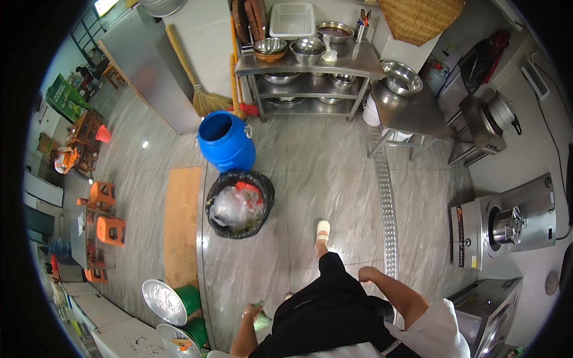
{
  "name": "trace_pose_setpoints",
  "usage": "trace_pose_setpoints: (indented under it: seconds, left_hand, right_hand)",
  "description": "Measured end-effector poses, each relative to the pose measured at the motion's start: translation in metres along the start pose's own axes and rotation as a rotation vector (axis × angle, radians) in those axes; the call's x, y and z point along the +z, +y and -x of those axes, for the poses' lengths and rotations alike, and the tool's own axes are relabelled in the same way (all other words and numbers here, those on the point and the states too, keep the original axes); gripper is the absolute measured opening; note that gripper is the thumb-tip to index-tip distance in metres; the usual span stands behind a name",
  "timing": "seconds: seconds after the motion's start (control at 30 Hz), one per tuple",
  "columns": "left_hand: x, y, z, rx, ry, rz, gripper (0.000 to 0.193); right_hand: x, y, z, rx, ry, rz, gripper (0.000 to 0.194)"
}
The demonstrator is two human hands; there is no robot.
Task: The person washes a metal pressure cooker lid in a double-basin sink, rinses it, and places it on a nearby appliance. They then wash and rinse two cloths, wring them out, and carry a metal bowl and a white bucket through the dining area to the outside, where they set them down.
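My left hand hangs low at the bottom of the view, shut on a pale green, partly see-through thing, maybe a plastic bag; blur keeps me from telling. My right hand is curled by my right side, with nothing seen in it. One foot in a cream clog is set forward on the grey tiled floor. Ahead to the left stands a bin lined with a black bag, holding clear plastic and something red. A blue plastic barrel touches its far side.
Steel shelving with bowls stands ahead, beside a steel table. A drain grate runs along the right, before a stove with a pot. Metal basins on green buckets stand at lower left. People sit far left.
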State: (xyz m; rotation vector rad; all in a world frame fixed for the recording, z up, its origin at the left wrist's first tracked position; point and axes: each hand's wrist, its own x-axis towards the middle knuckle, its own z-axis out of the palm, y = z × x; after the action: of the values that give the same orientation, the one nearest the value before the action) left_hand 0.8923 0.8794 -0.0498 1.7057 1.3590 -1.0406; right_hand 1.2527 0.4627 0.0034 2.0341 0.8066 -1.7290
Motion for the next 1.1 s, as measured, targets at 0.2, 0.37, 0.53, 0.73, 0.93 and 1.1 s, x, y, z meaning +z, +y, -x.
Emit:
trace_pose_setpoints:
  seconds: [0.2,0.37,0.53,0.73,0.93,1.1]
  left_hand:
    - [-0.090,0.240,-0.040,0.240,0.429,0.174,0.060]
    - [-0.128,0.432,-0.054,0.566,0.490,0.236,0.049]
    - [-0.163,0.592,-0.077,0.697,0.450,0.107,0.048]
    - [-0.230,0.791,-0.129,0.923,0.352,0.001,0.037]
    - [-0.277,0.907,-0.170,0.899,0.258,-0.064,0.044]
    - [-0.287,0.976,-0.248,0.730,0.247,-0.004,0.050]
  right_hand:
    - [-0.089,0.105,0.026,-0.017,-0.213,-0.541,0.023]
    - [-0.128,0.159,0.026,-0.062,-0.307,-0.638,0.024]
    - [-0.145,0.176,0.026,-0.055,-0.379,-0.844,0.026]
    - [-0.194,0.167,-0.005,-0.043,-0.431,-1.082,0.028]
    - [-0.287,0.206,-0.075,-0.094,-0.588,-1.081,0.030]
    - [-0.502,0.332,-0.193,0.056,0.478,-0.352,0.022]
